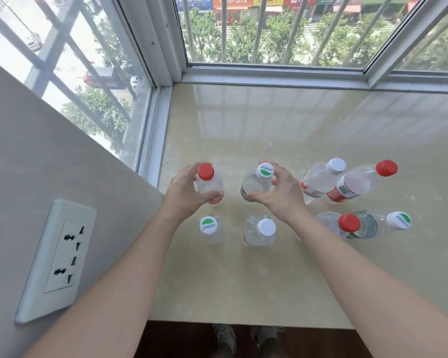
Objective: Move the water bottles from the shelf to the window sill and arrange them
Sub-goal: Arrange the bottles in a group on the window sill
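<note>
8 bottles on the sill (321, 130), all upright, in 2 rows of 4. By caps: 3 red, 2 plain white, 3 white w/ green logo. Far row, left to right: red cap (209, 186), green-logo cap (256, 187), white (321, 179), red (357, 182). Near row: green-logo (209, 228), white (259, 231), red (342, 224), green-logo (388, 224). Left hand (185, 191) is wrapped around the far-left red-cap bottle, thumb near side, fingers far side. Right hand (276, 192) is wrapped the same way around the green-logo one next to it. Both forearms stretch out from the near edge, palms facing in. Wall socket (58, 257) off to the left.
</note>
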### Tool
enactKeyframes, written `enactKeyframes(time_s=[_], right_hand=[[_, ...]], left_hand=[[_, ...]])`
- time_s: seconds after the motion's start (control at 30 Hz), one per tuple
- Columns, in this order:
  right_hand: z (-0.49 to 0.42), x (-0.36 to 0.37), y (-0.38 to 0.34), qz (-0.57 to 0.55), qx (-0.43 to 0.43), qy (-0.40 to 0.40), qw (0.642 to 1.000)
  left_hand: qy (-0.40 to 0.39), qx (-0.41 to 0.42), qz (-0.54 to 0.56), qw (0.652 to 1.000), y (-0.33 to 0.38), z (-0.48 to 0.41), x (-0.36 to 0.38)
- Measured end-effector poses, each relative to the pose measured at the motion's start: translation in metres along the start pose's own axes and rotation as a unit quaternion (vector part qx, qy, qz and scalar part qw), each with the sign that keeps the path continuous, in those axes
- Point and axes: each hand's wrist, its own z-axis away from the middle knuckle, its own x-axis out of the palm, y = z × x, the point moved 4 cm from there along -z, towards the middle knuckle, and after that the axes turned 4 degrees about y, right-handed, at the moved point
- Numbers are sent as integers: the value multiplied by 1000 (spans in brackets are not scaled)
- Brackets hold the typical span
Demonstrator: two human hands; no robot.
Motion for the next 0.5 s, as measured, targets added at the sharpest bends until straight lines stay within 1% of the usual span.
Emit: enactKeyframes(time_s=[0.27, 0.5], right_hand=[[-5, 1, 6, -25, -12, 24, 999], [-7, 6, 9, -23, -29, 36, 999]], left_hand=[[23, 12, 2, 1000, 2, -8, 4], [24, 25, -19, 999, 1, -8, 4]])
